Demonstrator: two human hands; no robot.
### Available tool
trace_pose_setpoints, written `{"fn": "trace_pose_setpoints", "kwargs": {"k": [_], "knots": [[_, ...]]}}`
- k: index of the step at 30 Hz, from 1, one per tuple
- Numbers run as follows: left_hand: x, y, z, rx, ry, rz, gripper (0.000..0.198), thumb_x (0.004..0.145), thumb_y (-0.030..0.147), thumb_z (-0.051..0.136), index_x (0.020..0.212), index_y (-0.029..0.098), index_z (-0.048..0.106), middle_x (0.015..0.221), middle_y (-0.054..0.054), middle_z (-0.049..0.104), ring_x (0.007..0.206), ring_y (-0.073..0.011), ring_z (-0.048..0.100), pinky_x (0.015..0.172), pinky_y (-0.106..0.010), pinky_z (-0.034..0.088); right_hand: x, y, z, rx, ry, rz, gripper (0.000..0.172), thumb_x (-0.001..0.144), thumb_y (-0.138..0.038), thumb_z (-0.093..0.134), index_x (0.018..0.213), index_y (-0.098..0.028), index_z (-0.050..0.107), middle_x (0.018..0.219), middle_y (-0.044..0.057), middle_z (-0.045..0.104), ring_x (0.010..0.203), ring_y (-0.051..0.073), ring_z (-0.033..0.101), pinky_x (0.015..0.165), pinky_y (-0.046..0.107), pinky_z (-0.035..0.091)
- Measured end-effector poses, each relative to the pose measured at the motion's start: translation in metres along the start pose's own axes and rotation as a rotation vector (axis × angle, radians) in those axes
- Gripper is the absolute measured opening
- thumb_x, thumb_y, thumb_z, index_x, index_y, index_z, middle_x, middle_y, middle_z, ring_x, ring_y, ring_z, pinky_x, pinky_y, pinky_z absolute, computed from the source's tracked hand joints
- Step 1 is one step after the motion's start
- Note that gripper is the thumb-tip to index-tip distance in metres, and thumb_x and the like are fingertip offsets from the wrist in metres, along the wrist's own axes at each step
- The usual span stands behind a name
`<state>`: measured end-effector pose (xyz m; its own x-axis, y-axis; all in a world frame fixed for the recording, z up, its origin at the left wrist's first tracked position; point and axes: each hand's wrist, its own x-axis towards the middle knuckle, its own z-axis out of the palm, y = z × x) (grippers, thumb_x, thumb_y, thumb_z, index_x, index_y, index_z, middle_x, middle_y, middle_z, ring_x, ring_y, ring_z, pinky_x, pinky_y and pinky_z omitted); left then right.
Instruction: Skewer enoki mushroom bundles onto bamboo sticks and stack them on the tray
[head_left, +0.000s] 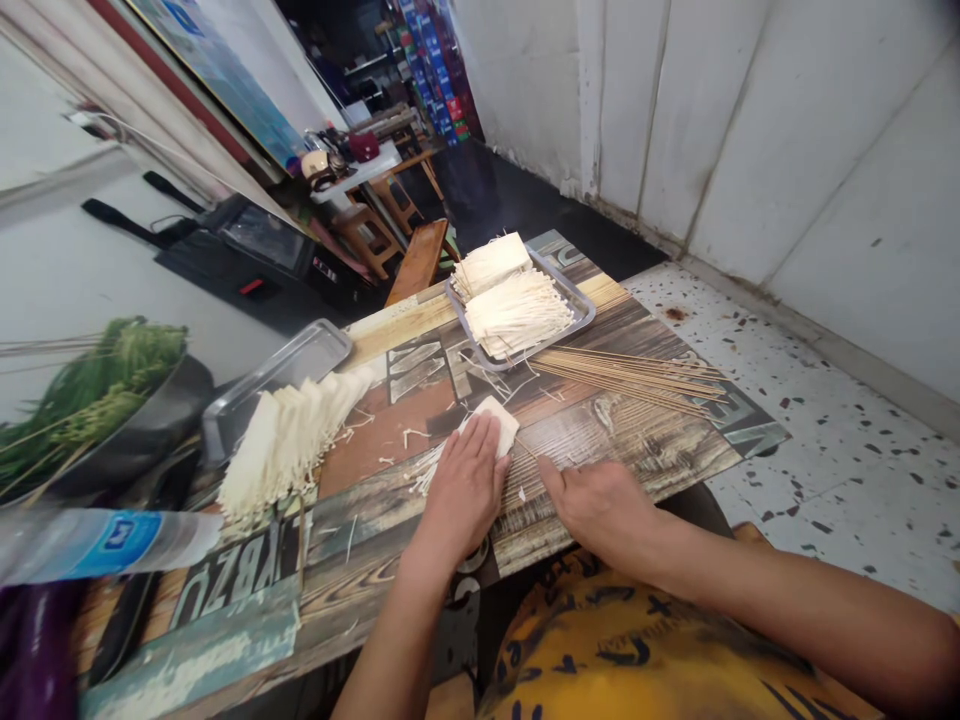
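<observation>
My left hand (466, 482) lies flat, fingers together, pressing down a small bundle of white enoki mushrooms (496, 417) on the table. My right hand (596, 503) is just to its right, fingers pinched near a thin bamboo skewer (529, 452) pointing into the bundle; the grip itself is hard to make out. A loose pile of bamboo skewers (637, 375) lies beyond my right hand.
A metal tray (581, 305) holds more enoki bundles at the back. Skewered enoki (289, 430) lean on another metal tray (300, 360) at left. A bowl of greens (90, 400) and a water bottle (105, 540) sit far left. The table edge (675, 480) meets speckled floor on the right.
</observation>
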<state>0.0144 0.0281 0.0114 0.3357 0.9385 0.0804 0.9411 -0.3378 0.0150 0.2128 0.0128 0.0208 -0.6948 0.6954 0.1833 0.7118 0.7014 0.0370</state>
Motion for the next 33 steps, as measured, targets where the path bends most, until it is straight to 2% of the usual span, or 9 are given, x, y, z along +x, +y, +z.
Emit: {"fn": "trace_pose_setpoints", "kwargs": {"k": [6,9,12,16,21,23,25,29,33], "knots": [[-0.002,0.002,0.005,-0.015,0.031,-0.022,0.051,0.098,0.034,0.031,0.141,0.008,0.040,0.147,-0.016,0.042,0.139,-0.0255,0.035,0.113,-0.047,0.031,0.012,0.004,-0.007,0.204,-0.158,0.116,0.030,0.086,-0.004,0.044,0.114,-0.006,0.055,0.071,0.010,0.070,0.061,0.019,0.065,0.049,0.027,0.033],[-0.003,0.002,0.006,-0.052,0.039,-0.020,0.051,0.099,0.035,0.031,0.143,0.010,0.035,0.148,-0.017,0.041,0.140,-0.0255,0.034,0.113,-0.049,0.030,0.014,0.006,-0.012,0.245,-0.167,0.173,0.029,0.088,-0.011,0.045,0.114,-0.011,0.056,0.071,0.007,0.071,0.059,0.018,0.065,0.050,0.027,0.033],[-0.005,0.003,-0.005,-0.108,0.098,-0.007,0.057,0.099,0.036,0.033,0.149,0.014,0.021,0.152,-0.017,0.034,0.142,-0.0253,0.029,0.114,-0.051,0.027,0.013,0.007,-0.020,0.332,-0.134,0.221,0.029,0.092,-0.016,0.041,0.116,-0.015,0.057,0.078,0.004,0.072,0.066,0.016,0.067,0.054,0.026,0.036],[-0.014,0.006,-0.040,-0.172,0.290,-0.075,0.065,0.098,0.034,0.035,0.152,0.018,0.004,0.158,-0.015,0.020,0.146,-0.0233,0.018,0.117,-0.049,0.022,0.014,0.008,-0.042,0.420,0.006,0.176,0.030,0.092,-0.016,0.041,0.116,-0.012,0.058,0.075,0.004,0.070,0.064,0.017,0.064,0.056,0.028,0.036],[-0.035,0.007,-0.069,-0.183,0.482,-0.193,0.065,0.098,0.032,0.035,0.153,0.020,0.002,0.160,-0.010,0.014,0.146,-0.0211,0.015,0.119,-0.041,0.021,0.021,0.007,-0.066,0.154,0.363,-0.014,0.027,0.086,-0.006,0.044,0.106,-0.007,0.062,0.067,0.004,0.064,0.056,0.017,0.058,0.050,0.031,0.031],[-0.046,0.003,-0.065,-0.174,0.520,-0.225,0.064,0.098,0.030,0.035,0.153,0.021,0.003,0.159,-0.010,0.016,0.146,-0.0212,0.017,0.119,-0.041,0.020,0.023,0.001,-0.063,0.023,0.484,-0.107,0.030,0.083,-0.003,0.046,0.108,-0.003,0.062,0.064,0.004,0.062,0.054,0.018,0.056,0.049,0.032,0.031],[-0.059,-0.004,-0.053,-0.177,0.544,-0.277,0.063,0.098,0.029,0.037,0.153,0.022,0.006,0.158,-0.010,0.020,0.145,-0.0216,0.019,0.118,-0.041,0.022,0.022,-0.007,-0.052,-0.032,0.492,-0.182,0.032,0.081,-0.002,0.048,0.110,-0.001,0.061,0.064,0.005,0.061,0.054,0.018,0.055,0.048,0.032,0.031],[-0.089,-0.014,-0.021,-0.174,0.483,-0.304,0.059,0.098,0.024,0.038,0.152,0.023,0.015,0.155,-0.011,0.028,0.144,-0.0222,0.023,0.117,-0.045,0.025,0.012,-0.023,-0.017,-0.014,0.311,-0.265,0.033,0.079,-0.004,0.052,0.111,-0.004,0.061,0.067,0.006,0.062,0.057,0.018,0.057,0.049,0.031,0.032],[-0.108,-0.009,-0.004,-0.120,0.300,-0.186,0.059,0.097,0.022,0.039,0.151,0.022,0.016,0.154,-0.011,0.032,0.145,-0.0226,0.022,0.117,-0.049,0.024,0.001,-0.027,0.001,0.031,0.093,-0.293,0.038,0.081,-0.008,0.054,0.118,-0.004,0.058,0.072,0.008,0.065,0.060,0.018,0.059,0.050,0.030,0.031]]}}
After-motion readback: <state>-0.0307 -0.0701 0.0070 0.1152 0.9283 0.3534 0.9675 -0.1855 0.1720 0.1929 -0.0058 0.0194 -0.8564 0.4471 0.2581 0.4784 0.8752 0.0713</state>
